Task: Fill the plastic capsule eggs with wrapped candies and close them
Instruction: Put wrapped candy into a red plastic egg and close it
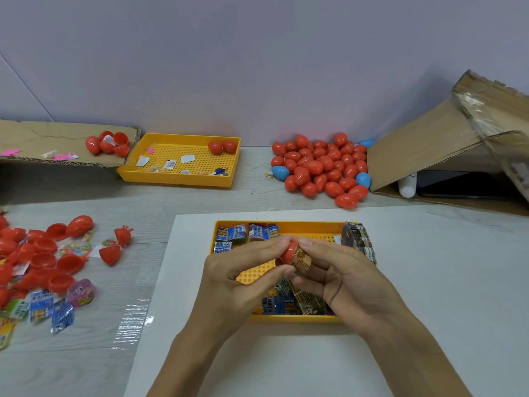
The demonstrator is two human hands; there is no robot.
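Observation:
Over the near yellow tray (286, 318), my left hand (243, 276) grips a red capsule egg half (287, 252) between thumb and fingers. An orange wrapped candy (302, 259) sticks out of that half, and my right hand (343, 276) pinches it. Several wrapped candies (243, 233) lie in the tray, blue ones at the back and dark ones at the front. Open red egg halves (43, 259) lie scattered at the left. A heap of closed red and blue eggs (320, 167) sits at the back right.
A second yellow tray (183, 180) at the back holds two red eggs and scraps. Cardboard sheets lie at the back left (43, 138); an open cardboard box (458, 144) stands at the right. Loose candies (51, 308) lie front left. A white sheet (429, 282) lies under the near tray.

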